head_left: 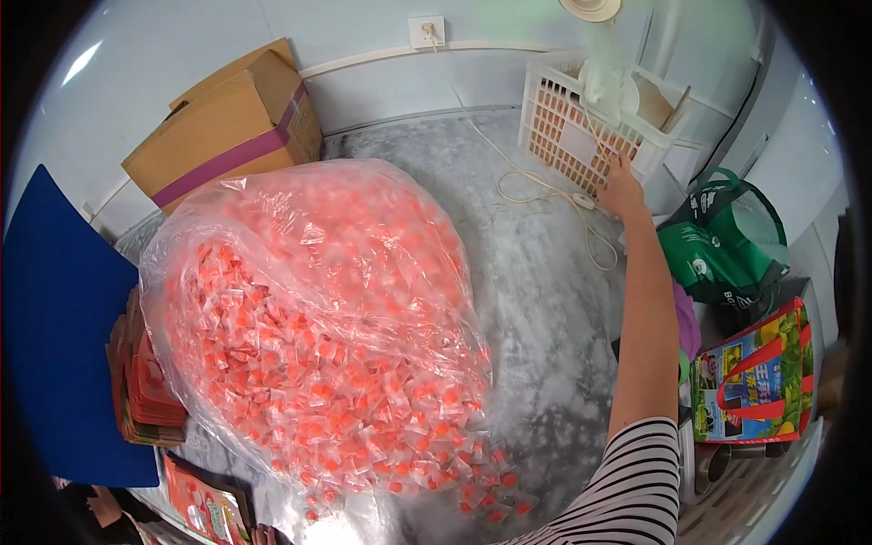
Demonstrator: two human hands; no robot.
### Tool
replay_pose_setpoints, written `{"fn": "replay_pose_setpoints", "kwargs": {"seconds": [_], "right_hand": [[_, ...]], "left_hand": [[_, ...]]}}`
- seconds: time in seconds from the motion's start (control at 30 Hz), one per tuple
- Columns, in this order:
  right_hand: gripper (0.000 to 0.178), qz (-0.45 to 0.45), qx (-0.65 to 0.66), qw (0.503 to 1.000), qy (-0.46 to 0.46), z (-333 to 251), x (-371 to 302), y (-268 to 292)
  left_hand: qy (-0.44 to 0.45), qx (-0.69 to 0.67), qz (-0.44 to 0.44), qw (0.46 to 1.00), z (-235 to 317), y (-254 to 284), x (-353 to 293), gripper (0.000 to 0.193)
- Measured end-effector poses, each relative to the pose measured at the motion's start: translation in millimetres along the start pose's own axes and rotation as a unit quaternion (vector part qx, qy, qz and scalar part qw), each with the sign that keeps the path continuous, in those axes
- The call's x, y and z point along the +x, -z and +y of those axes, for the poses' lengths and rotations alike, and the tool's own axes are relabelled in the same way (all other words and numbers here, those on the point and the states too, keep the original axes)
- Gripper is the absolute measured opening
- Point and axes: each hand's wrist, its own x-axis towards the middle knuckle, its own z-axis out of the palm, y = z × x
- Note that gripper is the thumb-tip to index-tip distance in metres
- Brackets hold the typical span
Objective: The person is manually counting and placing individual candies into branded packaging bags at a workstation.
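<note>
My right arm, in a striped sleeve, reaches far across the table. My right hand (pixel 620 191) is at the front of a white plastic basket (pixel 568 141), fingers spread and no object visible in them. Beside its fingertips lies a small white cord connector (pixel 582 201), on a pale cord (pixel 509 173) that runs up to the wall socket. At the lower edge only the fingertips of my left hand (pixel 263 536) show, close to a red printed pouch (pixel 204 504). A large clear plastic bag (pixel 363 209) full of small orange-red wrapped pieces (pixel 336 391) covers the table's left half.
Loose pieces (pixel 495 495) lie at the bag's front. A cardboard box (pixel 236 118) stands behind it; stacked red pouches (pixel 154 391) and a blue panel (pixel 64 345) are left. Green (pixel 727 241) and colourful (pixel 754 372) carrier bags stand right. Another person's hand (pixel 104 506) shows lower left.
</note>
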Motion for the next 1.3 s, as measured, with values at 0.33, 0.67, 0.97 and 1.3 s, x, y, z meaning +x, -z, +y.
{"fn": "replay_pose_setpoints", "kwargs": {"seconds": [0.33,0.67,0.97,1.3], "right_hand": [[0.06,0.194,0.116,0.972,-0.058,19,-12,-20],[0.09,0.213,0.365,0.841,-0.337,62,69,45],[0.077,0.21,0.518,0.74,-0.374,95,110,15],[0.052,0.293,0.542,0.724,-0.31,120,116,16]], "left_hand": [[0.0,-0.031,0.012,0.999,3,0,4,0.055],[0.007,-0.033,0.037,0.999,-1,-9,-2,0.055],[0.015,-0.019,0.012,1.0,-4,-9,-5,0.055],[0.012,-0.021,0.007,1.0,0,-7,-1,0.053]]}}
